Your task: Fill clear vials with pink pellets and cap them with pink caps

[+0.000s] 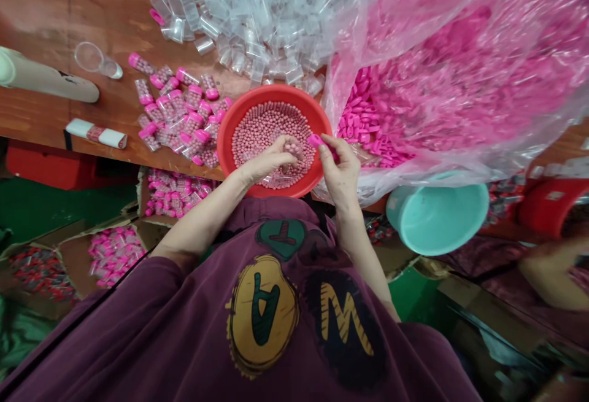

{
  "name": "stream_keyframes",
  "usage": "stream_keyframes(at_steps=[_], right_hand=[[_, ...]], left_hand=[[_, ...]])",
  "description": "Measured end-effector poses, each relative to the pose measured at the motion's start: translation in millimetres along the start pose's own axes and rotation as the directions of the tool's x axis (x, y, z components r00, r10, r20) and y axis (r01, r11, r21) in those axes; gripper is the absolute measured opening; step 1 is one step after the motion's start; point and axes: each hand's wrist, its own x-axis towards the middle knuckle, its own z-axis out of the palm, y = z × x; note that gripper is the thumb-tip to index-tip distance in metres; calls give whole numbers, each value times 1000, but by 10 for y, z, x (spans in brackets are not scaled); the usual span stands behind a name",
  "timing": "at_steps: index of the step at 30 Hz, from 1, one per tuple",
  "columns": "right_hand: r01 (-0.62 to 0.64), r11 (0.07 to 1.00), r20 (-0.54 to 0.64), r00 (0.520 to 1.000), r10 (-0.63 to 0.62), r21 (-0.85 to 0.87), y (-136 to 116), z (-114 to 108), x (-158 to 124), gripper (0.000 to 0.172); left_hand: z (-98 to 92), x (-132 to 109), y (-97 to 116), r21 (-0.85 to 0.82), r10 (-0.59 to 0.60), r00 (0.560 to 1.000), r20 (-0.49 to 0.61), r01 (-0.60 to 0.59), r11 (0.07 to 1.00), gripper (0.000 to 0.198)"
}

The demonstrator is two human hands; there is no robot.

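Observation:
A red basin (225,138) holds many small pink beads (264,123), and a few clear containers lie among them on the near side. Over the beads, my left hand (271,159) is closed round a small clear container (294,148) with pink beads inside. My right hand (341,166) pinches a bright pink cap (315,140) above the basin's right rim. The cap is close to the container but apart from it. To the left of the basin lies a pile of filled containers with pink caps (184,110).
Clear containers (257,9) are heaped behind the basin. A plastic bag (442,70) of pink caps (363,110) spreads at right. A turquoise basin (435,218) sits at the front right. Boxes of capped containers (115,255) stand below left. Another person's arm (556,273) shows at far right.

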Motion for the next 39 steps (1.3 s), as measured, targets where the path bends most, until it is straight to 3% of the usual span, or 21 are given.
stream_keyframes(at_steps=[4,7,15,18,22,27,30,35,39], right_hand=[[8,999,54,998,-10,35,-71,-40,20,30],[64,998,114,991,-66,16,-116,-49,29,25],[105,994,216,971,-100,-12,-117,-84,61,22],[116,992,203,974,-102,-55,-107,-117,82,22],[89,994,126,989,-81,-65,-124,-98,84,23],[87,995,97,992,-83,-38,-194,46,46,23],[107,994,98,990,-103,-35,-202,94,23,22],[84,995,72,994,-79,-62,-180,117,-25,27],[-42,999,-31,999,42,-1,-194,179,-102,31]], left_hand=[[-18,-14,-16,79,105,992,65,-110,991,22],[-46,-5,-18,76,142,978,150,-154,985,25],[-124,-27,27,60,57,980,193,-69,996,20],[-168,-33,29,-11,21,985,172,-20,1000,14],[-212,-22,-2,-51,3,991,137,4,999,23],[-132,-11,-92,-65,83,988,131,-75,995,34],[-51,-13,-139,-101,127,990,67,-120,988,39],[105,-55,-131,-106,115,992,-56,-120,987,20],[272,-107,-100,-115,145,982,-118,-158,981,10]])
